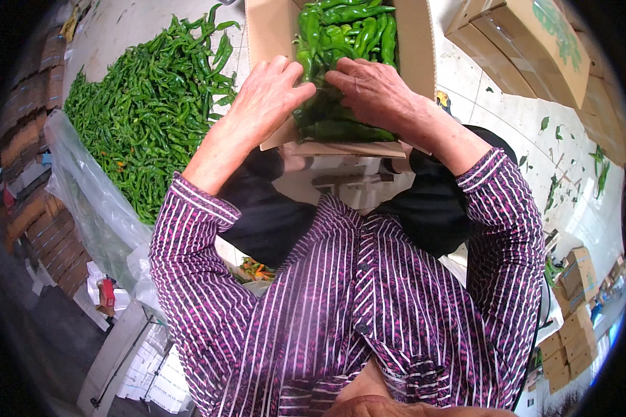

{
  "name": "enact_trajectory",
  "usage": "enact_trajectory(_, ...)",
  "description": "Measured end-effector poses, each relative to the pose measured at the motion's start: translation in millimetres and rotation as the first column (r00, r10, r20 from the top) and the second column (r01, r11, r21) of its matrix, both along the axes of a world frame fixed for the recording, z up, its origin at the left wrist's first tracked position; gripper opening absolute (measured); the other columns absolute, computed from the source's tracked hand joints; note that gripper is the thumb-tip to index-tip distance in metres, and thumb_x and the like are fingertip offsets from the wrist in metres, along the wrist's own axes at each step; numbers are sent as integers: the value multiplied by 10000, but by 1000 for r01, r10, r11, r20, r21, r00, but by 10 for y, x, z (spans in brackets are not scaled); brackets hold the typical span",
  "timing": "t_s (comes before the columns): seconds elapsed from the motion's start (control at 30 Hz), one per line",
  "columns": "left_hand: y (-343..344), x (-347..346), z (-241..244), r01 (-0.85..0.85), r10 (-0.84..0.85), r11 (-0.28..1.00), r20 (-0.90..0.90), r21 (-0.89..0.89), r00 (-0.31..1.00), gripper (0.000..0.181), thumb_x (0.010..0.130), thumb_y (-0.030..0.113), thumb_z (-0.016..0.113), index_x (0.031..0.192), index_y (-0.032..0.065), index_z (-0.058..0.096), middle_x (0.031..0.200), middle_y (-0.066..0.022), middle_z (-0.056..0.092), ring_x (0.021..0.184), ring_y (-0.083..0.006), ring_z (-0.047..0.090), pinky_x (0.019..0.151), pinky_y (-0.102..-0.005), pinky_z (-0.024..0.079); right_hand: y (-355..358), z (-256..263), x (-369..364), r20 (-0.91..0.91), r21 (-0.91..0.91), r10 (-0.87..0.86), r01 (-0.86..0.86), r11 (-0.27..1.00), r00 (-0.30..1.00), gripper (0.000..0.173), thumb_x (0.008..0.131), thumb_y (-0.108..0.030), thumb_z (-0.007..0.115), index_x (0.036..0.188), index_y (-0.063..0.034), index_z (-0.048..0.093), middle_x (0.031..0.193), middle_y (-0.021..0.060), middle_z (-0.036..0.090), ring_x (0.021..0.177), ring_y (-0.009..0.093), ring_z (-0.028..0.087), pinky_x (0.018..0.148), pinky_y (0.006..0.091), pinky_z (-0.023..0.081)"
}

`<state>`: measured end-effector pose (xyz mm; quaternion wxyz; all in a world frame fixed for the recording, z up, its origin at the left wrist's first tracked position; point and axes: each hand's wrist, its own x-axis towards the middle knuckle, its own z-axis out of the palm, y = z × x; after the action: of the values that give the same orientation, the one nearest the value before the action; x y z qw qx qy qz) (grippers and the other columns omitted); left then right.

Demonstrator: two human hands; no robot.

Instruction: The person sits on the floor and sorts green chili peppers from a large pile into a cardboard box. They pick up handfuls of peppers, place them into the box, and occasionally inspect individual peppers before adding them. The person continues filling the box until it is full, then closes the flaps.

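Note:
Straight ahead, between my knees, stands an open cardboard box with green peppers laid in it. Over the box's left side is my left hand, its fingers curled at the peppers near the wall. My right hand reaches in from the right, fingers bent down onto the peppers in the middle. The fingertips of both hands are partly hidden, so whether either grips a pepper does not show. A large heap of green peppers lies on the floor to the left of the box.
Closed cardboard boxes stand at the upper right. Clear plastic sheeting borders the heap. Loose leaves and a few peppers lie on the tiled floor at right. More cartons are stacked at lower right.

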<state>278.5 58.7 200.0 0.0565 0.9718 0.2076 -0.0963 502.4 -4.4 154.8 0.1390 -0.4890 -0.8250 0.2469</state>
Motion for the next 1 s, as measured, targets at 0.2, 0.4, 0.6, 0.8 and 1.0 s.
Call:
enact_trajectory(0.2, -63, -93, 650, -91, 86, 993, 64, 73, 994, 274, 721, 25, 659, 975, 94, 585, 906, -72, 538, 892, -275, 542, 758, -390, 507, -50, -37, -33, 114, 90, 5, -16, 996, 993, 439, 732, -181, 776, 1118, -24, 637, 1105, 119, 547, 1033, 284, 587, 800, 423, 519)
enact_trajectory(0.4, 176, -74, 665, -542, 606, 785, 188, -302, 773, 331, 853, 203, 736, 1078, 25, 572, 658, -117, 623, 580, -220, 629, 557, -362, 475, -54, 7, -33, 184, -13, 55, -54, 998, 981, 569, 714, -299, 827, 1156, 3, 636, 1148, 109, 545, 1069, 283, 570, 842, 413, 511)
enact_trajectory(0.6, 575, 352, -314, -552, 564, 822, 339, -142, 753, 331, 856, 266, 737, 1054, 28, 618, 809, -222, 684, 778, -390, 681, 701, -490, 532, -61, -10, -30, 165, 19, 64, -68, 998, 984, 517, 732, -263, 801, 1152, -8, 641, 1159, 123, 550, 1076, 291, 571, 869, 419, 499)
enact_trajectory(0.8, 511, 533, -581, -633, 613, 772, 198, 55, 765, 177, 916, 155, 606, 1045, 34, 597, 928, -262, 639, 858, -480, 653, 730, -554, 532, -73, 35, 93, 53, 76, 62, -66, 995, 997, 336, 741, -226, 769, 999, -51, 644, 1075, 110, 560, 1038, 278, 566, 841, 397, 510)
enact_trajectory(1.0, 510, 658, -684, -650, 638, 760, 191, 5, 746, 182, 902, 151, 615, 1058, 59, 599, 1032, -216, 639, 912, -424, 664, 757, -532, 532, 41, 376, 364, 75, 194, -228, 210, 958, 971, 401, 787, -189, 761, 1132, -43, 618, 1109, 112, 585, 1044, 293, 566, 911, 389, 504)
